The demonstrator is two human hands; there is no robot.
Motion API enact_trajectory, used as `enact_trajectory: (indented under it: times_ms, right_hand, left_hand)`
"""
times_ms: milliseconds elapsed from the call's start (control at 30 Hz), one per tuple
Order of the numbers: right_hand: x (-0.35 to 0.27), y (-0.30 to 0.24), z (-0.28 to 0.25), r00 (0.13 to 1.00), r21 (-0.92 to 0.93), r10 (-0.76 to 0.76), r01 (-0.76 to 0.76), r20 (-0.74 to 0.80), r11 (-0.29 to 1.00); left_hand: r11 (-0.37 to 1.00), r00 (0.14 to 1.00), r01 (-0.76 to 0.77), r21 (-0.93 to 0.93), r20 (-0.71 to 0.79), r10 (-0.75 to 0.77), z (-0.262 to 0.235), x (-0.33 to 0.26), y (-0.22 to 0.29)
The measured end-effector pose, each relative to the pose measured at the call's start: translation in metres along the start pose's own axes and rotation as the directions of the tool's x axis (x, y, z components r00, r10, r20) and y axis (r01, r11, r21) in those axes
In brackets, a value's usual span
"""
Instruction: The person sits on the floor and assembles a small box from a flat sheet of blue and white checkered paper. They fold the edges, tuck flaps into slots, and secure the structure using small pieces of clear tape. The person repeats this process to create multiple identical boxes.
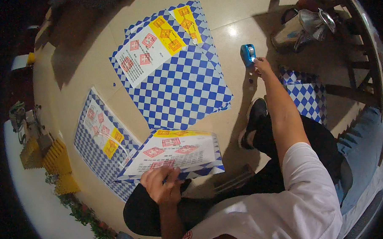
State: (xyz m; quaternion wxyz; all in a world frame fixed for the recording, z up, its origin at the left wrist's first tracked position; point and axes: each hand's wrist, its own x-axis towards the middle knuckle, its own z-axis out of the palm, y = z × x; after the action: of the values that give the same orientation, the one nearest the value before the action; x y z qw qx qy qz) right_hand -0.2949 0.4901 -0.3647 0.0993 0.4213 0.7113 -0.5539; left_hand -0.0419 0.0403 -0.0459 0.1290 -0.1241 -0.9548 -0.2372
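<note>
At the front edge of a blue-and-white checkered paper packet, my left hand rests with bent fingers closed over it. This packet is tilted up near my knee and bears a white panel with red stamps and a yellow strip. My right arm reaches far out over the floor. There my right hand pinches at the cutter end of a blue tape dispenser; the tape at its fingertips is too small to see clearly. A second checkered packet leans against the first on its left.
Several overlapping checkered packets lie on the tiled floor ahead. Another checkered piece is beside my right leg. A metal kettle-like vessel and dark wooden furniture legs stand at the right. Yellow pleated objects and plants line the left.
</note>
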Motion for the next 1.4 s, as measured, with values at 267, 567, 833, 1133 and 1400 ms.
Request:
enact_trajectory:
  times_ms: [267, 567, 833, 1133, 1400]
  right_hand:
    - [0.022, 0.011, -0.008, 0.914, 0.091, 0.206, -0.252, 0.349, 0.963]
    - [-0.034, 0.025, 0.004, 0.927, 0.449, 0.041, -0.220, 0.373, 0.866]
    - [-0.013, 0.063, 0.024, 0.963, 0.651, 0.001, -0.182, 0.268, 0.737]
    - [-0.015, 0.068, 0.043, 0.984, 0.554, 0.040, -0.131, 0.173, 0.822]
    - [0.009, 0.076, 0.032, 0.947, -0.496, -0.290, 0.189, -0.136, 0.848]
  left_hand:
    - [0.998, 0.997, 0.048, 0.043, 0.061, -0.051, 0.001, 0.012, 0.004]
    - [0.996, 0.997, 0.079, -0.032, 0.013, -0.078, 0.004, 0.008, 0.003]
    - [0.998, 0.998, 0.058, -0.001, 0.037, -0.058, 0.004, 0.011, 0.004]
    - [0.996, 0.996, 0.092, -0.020, 0.014, -0.091, 0.008, 0.016, 0.007]
    - [0.996, 0.994, 0.082, 0.021, 0.066, -0.083, 0.004, 0.015, 0.004]
